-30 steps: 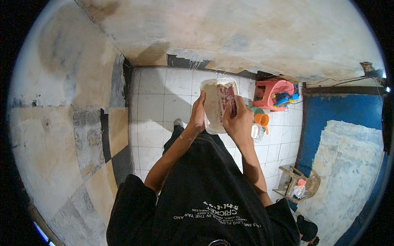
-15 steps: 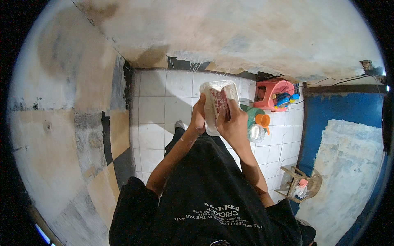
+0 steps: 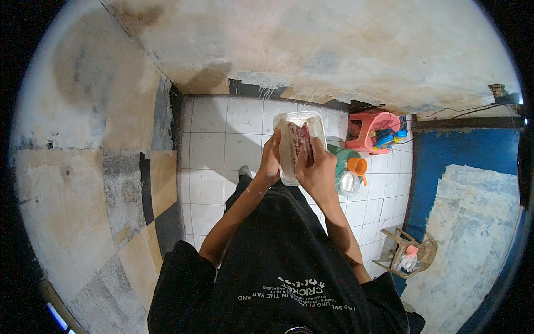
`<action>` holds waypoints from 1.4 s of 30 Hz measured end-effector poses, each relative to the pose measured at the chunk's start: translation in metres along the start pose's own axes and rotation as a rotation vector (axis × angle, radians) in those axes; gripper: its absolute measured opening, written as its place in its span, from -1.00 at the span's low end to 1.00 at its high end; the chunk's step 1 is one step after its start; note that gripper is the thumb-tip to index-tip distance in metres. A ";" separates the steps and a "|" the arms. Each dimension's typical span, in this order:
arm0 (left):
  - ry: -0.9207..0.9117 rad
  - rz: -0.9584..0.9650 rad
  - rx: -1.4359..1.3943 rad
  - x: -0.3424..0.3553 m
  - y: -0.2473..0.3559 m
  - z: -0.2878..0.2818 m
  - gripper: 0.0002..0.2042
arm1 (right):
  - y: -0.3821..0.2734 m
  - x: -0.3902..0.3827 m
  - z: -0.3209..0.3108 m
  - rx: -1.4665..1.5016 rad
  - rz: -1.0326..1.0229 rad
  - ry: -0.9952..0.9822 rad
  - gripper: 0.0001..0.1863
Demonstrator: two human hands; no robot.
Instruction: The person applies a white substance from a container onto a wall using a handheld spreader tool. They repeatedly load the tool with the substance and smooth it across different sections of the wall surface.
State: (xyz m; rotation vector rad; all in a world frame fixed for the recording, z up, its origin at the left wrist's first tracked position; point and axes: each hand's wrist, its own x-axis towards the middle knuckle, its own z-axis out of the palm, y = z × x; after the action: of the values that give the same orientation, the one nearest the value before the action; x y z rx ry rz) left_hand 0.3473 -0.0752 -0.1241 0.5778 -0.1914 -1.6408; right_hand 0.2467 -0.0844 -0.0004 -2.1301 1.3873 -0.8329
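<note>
My left hand (image 3: 271,155) grips the left side of a translucent rectangular plastic container (image 3: 285,118), which holds pale paste. My right hand (image 3: 315,168) is closed on a flat reddish tool (image 3: 300,138) smeared with pale paste, which sits inside the container. The container is held out above the tiled floor, in front of my black shirt. Just right of my right hand, down on the floor, are a large green plastic container (image 3: 338,156), an orange mug (image 3: 357,166) and a clear rounded container (image 3: 349,183).
A pink plastic stool (image 3: 361,125) holding blue-and-yellow items (image 3: 389,138) is by the back wall (image 3: 361,50). A worn brown chair (image 3: 425,261) stands beside the blue, patchily coated surface (image 3: 456,145) on the right. A checkered, smeared wall (image 3: 94,195) rises on the left.
The reddish tool has shifted leftward within the container, along with my right hand's fingers. The container appears slightly lower in the picture, and more of the green container shows behind it.
</note>
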 end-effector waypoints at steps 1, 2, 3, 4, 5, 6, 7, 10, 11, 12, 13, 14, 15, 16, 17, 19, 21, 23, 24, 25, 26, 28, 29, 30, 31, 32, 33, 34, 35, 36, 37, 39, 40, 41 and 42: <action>0.007 -0.009 -0.002 -0.001 0.001 0.000 -0.42 | 0.000 0.000 0.001 0.023 0.005 -0.004 -0.91; 0.013 -0.017 -0.006 -0.003 0.003 0.001 -0.42 | 0.001 -0.001 0.001 0.018 0.004 -0.007 -0.91; 0.014 -0.025 -0.009 -0.002 0.003 0.002 -0.42 | 0.003 -0.001 0.001 0.013 0.002 -0.010 -0.92; 0.015 -0.033 -0.012 -0.002 0.004 0.002 -0.42 | 0.004 -0.001 0.000 0.008 0.000 -0.012 -0.92; 0.023 -0.033 -0.015 -0.003 0.007 0.003 -0.42 | 0.003 0.000 -0.003 0.017 0.003 -0.011 -0.92; 0.045 -0.033 -0.004 -0.003 0.009 0.005 -0.42 | 0.000 0.002 -0.010 0.026 0.006 -0.010 -0.93; 0.066 -0.033 0.007 -0.004 0.010 0.007 -0.42 | -0.001 0.003 -0.013 0.035 0.009 -0.009 -0.93; 0.089 -0.019 -0.034 -0.003 0.011 0.012 -0.45 | 0.002 0.007 -0.011 -0.009 -0.004 0.049 -0.94; 0.091 -0.014 -0.060 -0.003 0.009 0.013 -0.46 | 0.003 0.008 -0.011 -0.005 -0.001 0.039 -0.94; 0.081 0.007 -0.043 -0.002 0.008 0.013 -0.46 | 0.002 0.007 -0.009 -0.001 0.003 0.030 -0.94; 0.071 0.028 -0.025 -0.001 0.006 0.012 -0.46 | 0.001 0.007 -0.007 0.003 0.006 0.021 -0.94; 0.063 0.051 -0.008 0.000 0.004 0.011 -0.46 | 0.000 0.006 -0.005 0.022 0.007 0.013 -0.94; 0.052 0.036 -0.002 0.000 0.003 0.008 -0.45 | -0.002 0.004 -0.004 0.041 0.009 0.005 -0.94; 0.041 0.021 0.004 0.001 0.003 0.005 -0.44 | -0.003 0.003 -0.004 0.059 0.010 -0.003 -0.95; 0.031 0.006 0.010 0.000 0.005 0.004 -0.42 | -0.002 0.001 -0.003 0.051 0.009 -0.004 -0.95; -0.017 -0.012 -0.033 -0.001 0.005 0.005 -0.42 | 0.000 -0.001 -0.003 0.033 0.007 -0.006 -0.94; -0.013 -0.019 -0.044 -0.003 0.008 0.004 -0.42 | -0.008 0.003 -0.011 0.036 0.011 -0.019 -0.93; 0.027 -0.037 -0.027 -0.002 0.009 0.005 -0.41 | -0.008 0.007 -0.013 0.036 -0.048 0.014 -0.93; 0.035 -0.018 -0.052 -0.002 0.008 0.010 -0.42 | -0.006 0.009 -0.010 0.025 -0.035 0.016 -0.93; 0.042 0.002 -0.077 -0.002 0.006 0.015 -0.42 | -0.006 0.010 -0.007 0.015 -0.022 0.017 -0.94; 0.052 0.025 -0.101 -0.001 0.007 0.020 -0.42 | -0.005 0.011 -0.005 0.008 -0.012 0.016 -0.95; 0.050 0.033 -0.069 -0.001 0.008 0.021 -0.41 | -0.002 0.008 -0.003 0.013 -0.008 0.000 -0.94; 0.055 0.042 -0.052 -0.003 0.010 0.019 -0.41 | -0.001 0.006 -0.001 0.020 -0.008 -0.014 -0.94; 0.054 0.017 -0.058 -0.003 0.011 0.014 -0.40 | -0.002 0.005 -0.002 0.036 -0.002 -0.030 -0.93; 0.052 -0.009 -0.065 -0.001 0.012 0.008 -0.39 | -0.003 0.005 -0.004 0.051 0.004 -0.046 -0.91; 0.051 -0.035 -0.072 -0.001 0.014 0.006 -0.37 | -0.004 0.004 -0.006 0.066 0.012 -0.062 -0.90; 0.034 -0.027 -0.075 -0.001 0.014 0.006 -0.37 | -0.005 0.004 -0.008 0.068 0.020 -0.052 -0.90; 0.016 -0.019 -0.079 -0.002 0.014 0.005 -0.37 | -0.007 0.005 -0.010 0.069 0.029 -0.041 -0.90; -0.006 -0.013 -0.081 -0.002 0.015 0.007 -0.37 | -0.007 0.005 -0.011 0.069 0.038 -0.025 -0.90; -0.006 -0.008 -0.074 -0.002 0.015 0.007 -0.38 | -0.007 0.006 -0.008 0.055 0.014 -0.022 -0.90; -0.007 -0.002 -0.068 -0.003 0.015 0.008 -0.39 | -0.007 0.007 -0.003 0.041 -0.011 -0.018 -0.91; -0.026 0.007 -0.052 -0.002 0.014 0.004 -0.41 | -0.008 0.007 0.003 0.026 -0.028 -0.032 -0.90; -0.043 0.011 -0.043 0.001 0.010 -0.003 -0.42 | -0.007 0.004 0.006 0.025 -0.020 -0.051 -0.89; -0.056 0.015 -0.034 0.001 0.012 -0.001 -0.43 | -0.006 0.003 0.008 0.027 -0.011 -0.073 -0.89; -0.018 0.021 -0.048 0.000 0.012 0.002 -0.44 | -0.006 0.002 0.006 0.029 -0.006 -0.080 -0.88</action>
State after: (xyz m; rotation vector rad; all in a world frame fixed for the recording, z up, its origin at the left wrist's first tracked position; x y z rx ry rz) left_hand 0.3573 -0.0773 -0.1168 0.5234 -0.1704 -1.6267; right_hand 0.2556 -0.0838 0.0000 -2.1225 1.3210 -0.7575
